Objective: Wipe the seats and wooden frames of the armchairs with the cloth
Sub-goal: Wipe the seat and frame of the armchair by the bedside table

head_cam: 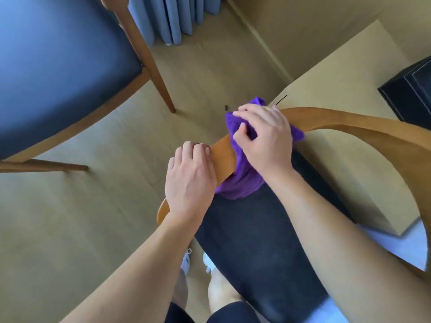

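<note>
Fingers of my right hand (pixel 265 138) curl tight round the soft purple cloth (pixel 242 180), which wraps the curved brown wooden chair arm (pixel 221 157) so I can rub it, and my left hand (pixel 189 178) grips that arm just beside it, I think to hold the chair steady.

One view only: head camera, wide-angle, tipped steeply down, straight lines bowing at edges. Sits close above left hand (pixel 190 180), right hand (pixel 268 141), cloth (pixel 245 183), wooden frame (pixel 349 123). Second armchair (pixel 58 66) upper left, floor (pixel 93 217) below.
</note>
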The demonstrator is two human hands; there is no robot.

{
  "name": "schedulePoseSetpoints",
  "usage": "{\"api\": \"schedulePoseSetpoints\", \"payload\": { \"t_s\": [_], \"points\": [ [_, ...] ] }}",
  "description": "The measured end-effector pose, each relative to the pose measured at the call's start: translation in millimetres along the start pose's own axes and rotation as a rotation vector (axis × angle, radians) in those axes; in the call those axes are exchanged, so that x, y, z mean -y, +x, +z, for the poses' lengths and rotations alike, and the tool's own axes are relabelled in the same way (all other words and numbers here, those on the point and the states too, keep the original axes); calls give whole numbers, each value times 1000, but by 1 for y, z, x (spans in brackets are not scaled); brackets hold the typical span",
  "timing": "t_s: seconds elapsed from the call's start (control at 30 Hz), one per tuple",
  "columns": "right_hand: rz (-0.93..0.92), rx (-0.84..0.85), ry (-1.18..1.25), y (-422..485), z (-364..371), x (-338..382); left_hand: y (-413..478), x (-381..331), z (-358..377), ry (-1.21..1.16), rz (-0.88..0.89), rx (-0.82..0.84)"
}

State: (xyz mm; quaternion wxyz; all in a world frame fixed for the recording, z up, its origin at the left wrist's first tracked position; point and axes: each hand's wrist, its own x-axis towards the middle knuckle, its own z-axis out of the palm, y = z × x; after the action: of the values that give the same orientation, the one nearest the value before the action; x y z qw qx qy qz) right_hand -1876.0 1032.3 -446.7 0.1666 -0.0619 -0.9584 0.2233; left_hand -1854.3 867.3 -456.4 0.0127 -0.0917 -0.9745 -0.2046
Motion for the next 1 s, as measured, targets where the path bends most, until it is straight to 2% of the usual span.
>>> {"api": "schedulePoseSetpoints", "payload": {
  "t_s": [0.17,0.23,0.33,0.4,0.53,0.67,0.83,0.9,1.0],
  "points": [
    [298,-8,-60,37,-27,-62,0,0,0,25,15,-24],
    [341,-21,-99,36,-26,-63,0,-1,0,29,17,-15],
    [257,-76,-165,25,-16,-35,-1,-1,-1,26,33,3],
    [165,-92,-114,8,-5,-4,-1,0,-1,29,41,22],
    [3,21,6,-28,15,48,-2,2,1,45,50,21],
    [-124,33,12,-11,5,15,-2,3,1,-1,31,-6],
    [221,13,-92,30,-26,-55,-2,1,0,4,19,-27],
    [264,16,-103,30,-25,-53,-2,1,2,9,18,-31],
    [274,-80,-108,15,-12,-26,-2,2,1,1,18,-33]
  ]
}}
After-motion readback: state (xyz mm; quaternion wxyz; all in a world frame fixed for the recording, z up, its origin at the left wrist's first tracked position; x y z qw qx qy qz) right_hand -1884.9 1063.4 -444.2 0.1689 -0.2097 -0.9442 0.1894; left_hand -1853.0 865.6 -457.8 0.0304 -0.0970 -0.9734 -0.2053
